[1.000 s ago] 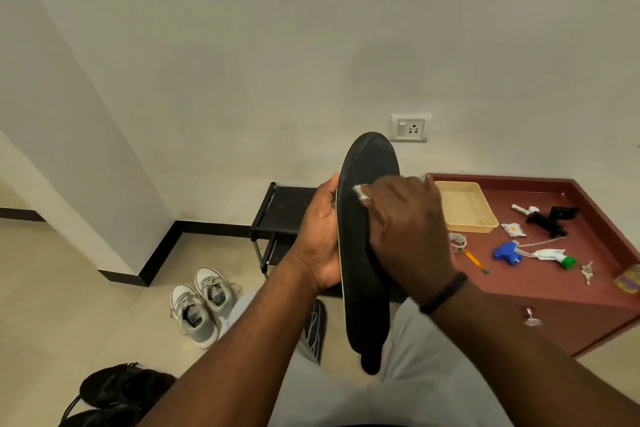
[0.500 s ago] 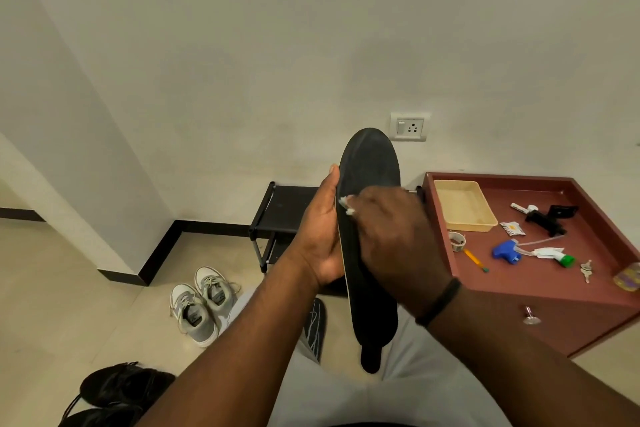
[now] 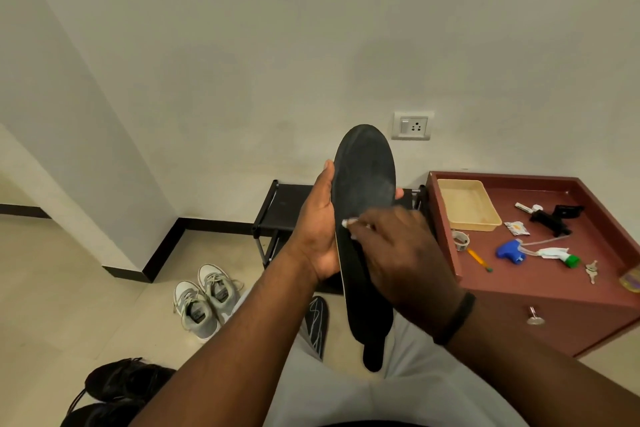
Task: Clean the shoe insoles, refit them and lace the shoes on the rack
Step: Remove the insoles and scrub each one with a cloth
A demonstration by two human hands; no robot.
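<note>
Head view: black insole (image 3: 363,184) upright at centre, toe at 12 o'clock. Left hand (image 3: 318,229) grips its 9 o'clock edge; right hand (image 3: 398,253) pinches white wipe (image 3: 348,222) against it. Likely light, bendy; support mid-length.

Two grey sneakers (image 3: 206,298), two black shoes (image 3: 117,392), two black insoles (image 3: 363,204), one tray (image 3: 467,204), one spray nozzle (image 3: 510,250), one pencil (image 3: 479,259).
</note>
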